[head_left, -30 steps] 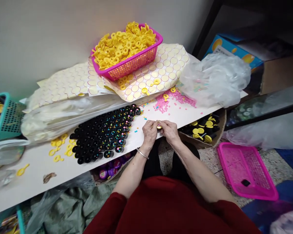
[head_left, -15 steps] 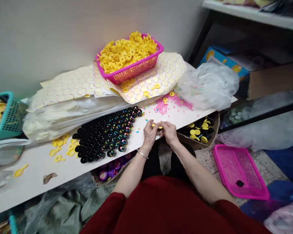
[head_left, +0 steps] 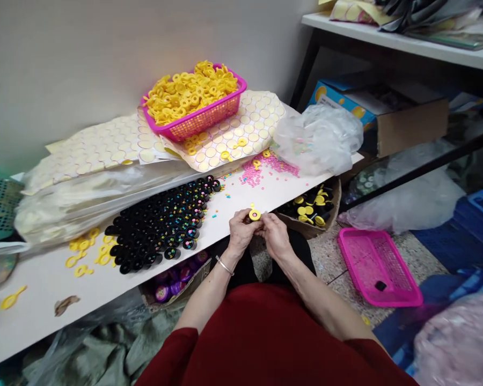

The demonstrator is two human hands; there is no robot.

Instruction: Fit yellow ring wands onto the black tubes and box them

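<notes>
My left hand (head_left: pixel 242 231) pinches a yellow ring-shaped piece (head_left: pixel 255 214) with a small tab pointing up and a pink spot in its middle. Closed against the right side of the same piece are the fingertips of my right hand (head_left: pixel 275 236); what lies under it is hidden by the fingers. Both hands are just past the table's front edge, over my lap. To their left, small black cups (head_left: pixel 153 230) stand in packed rows, many with coloured beads inside. Pink beads (head_left: pixel 253 172) lie scattered on the table beyond my hands.
A pink basket (head_left: pixel 203 119) heaped with yellow rings sits on sticker sheets (head_left: pixel 261 115). Clear plastic bags (head_left: pixel 326 139) lie at right. Below the table edge are a carton (head_left: pixel 333 206) of black-and-yellow pieces and one with purple items (head_left: pixel 177 284). A pink tray (head_left: pixel 370 262) is on the floor.
The view has shifted a little to the right. My hands have turned the yellow ring-shaped piece so that its face and tab now show above my fingers.
</notes>
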